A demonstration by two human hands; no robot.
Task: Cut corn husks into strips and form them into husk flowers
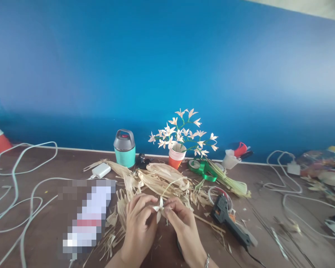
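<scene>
My left hand (138, 221) and my right hand (181, 221) meet low in the middle of the view, both pinching a small pale husk flower (159, 209) between their fingertips. Its thin petals stick up between the two hands. Just behind the hands lies a heap of dried corn husks (159, 178) on the brown table (268, 193). Farther back an orange paper cup (176, 156) holds a green stem of finished white flowers (184, 132).
A black glue gun (226, 219) lies right of my hands. Green tape and ribbon (201, 167) lie beside a bundle of stalks (229, 180). A teal container (124, 149), a white charger (101, 170) and white cables (19, 175) sit left. A blurred patch (89, 216) covers something.
</scene>
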